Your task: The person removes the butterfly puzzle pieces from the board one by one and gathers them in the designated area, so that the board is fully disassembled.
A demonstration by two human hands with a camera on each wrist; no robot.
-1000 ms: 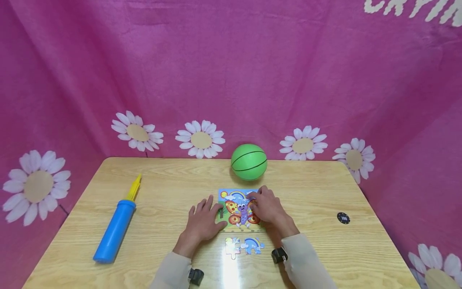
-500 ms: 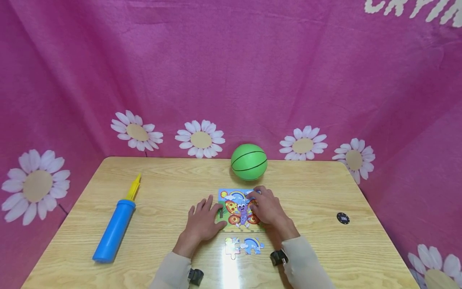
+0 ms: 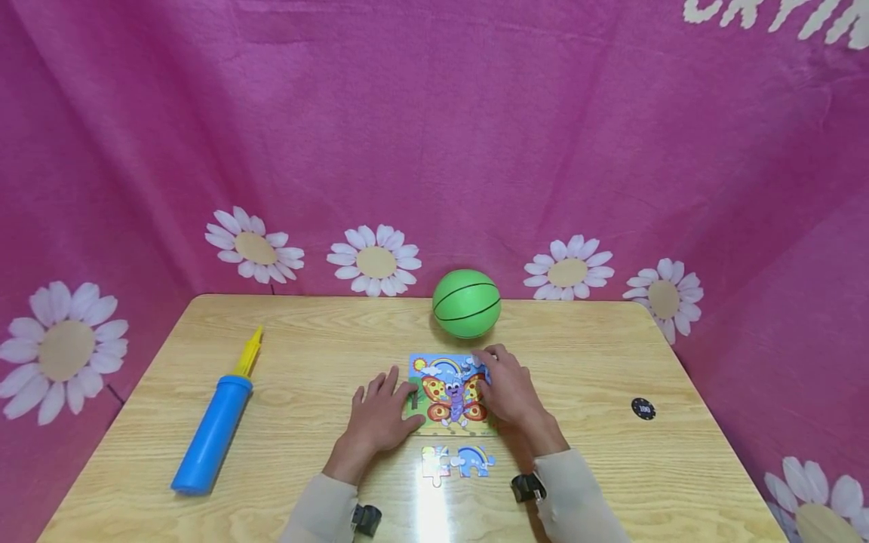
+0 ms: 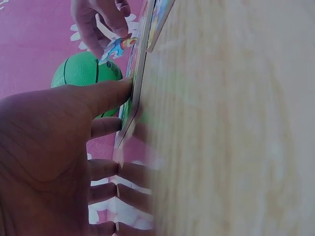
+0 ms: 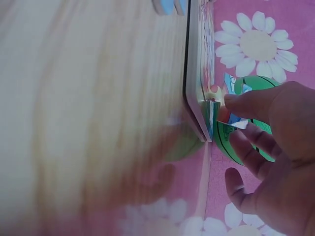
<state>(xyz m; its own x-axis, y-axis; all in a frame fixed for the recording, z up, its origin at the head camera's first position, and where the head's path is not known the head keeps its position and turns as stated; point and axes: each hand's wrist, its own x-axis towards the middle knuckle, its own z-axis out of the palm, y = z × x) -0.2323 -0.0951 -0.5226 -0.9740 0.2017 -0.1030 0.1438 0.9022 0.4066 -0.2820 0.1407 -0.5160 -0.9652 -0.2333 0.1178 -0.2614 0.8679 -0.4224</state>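
Observation:
A butterfly jigsaw puzzle [image 3: 448, 428] lies on the table in front of the person. The right hand [image 3: 511, 388] pinches a jigsaw piece [image 4: 115, 50] between thumb and fingers, over the puzzle's upper right part. In the right wrist view the held piece [image 5: 231, 110] is tilted up from the puzzle's face. At the puzzle's left side the left hand [image 3: 376, 416] rests with spread fingers, its thumb [image 4: 115, 93] and forefinger touching the edge. Two loose pieces lie just below the puzzle, a yellow and white piece [image 3: 435, 463] and a rainbow piece [image 3: 473, 460].
Behind the puzzle stands a green ball [image 3: 466, 304] with black lines. A blue hand pump [image 3: 212, 437] with a yellow nozzle lies to the left. A black round chip [image 3: 643, 409] marked 100 lies to the right. A pink flowered cloth [image 3: 434, 151] hangs behind the wooden table [image 3: 326, 339].
The right hand has shifted slightly up and to the right, and the piece in its fingers has tilted up from the puzzle. The left hand stays in place.

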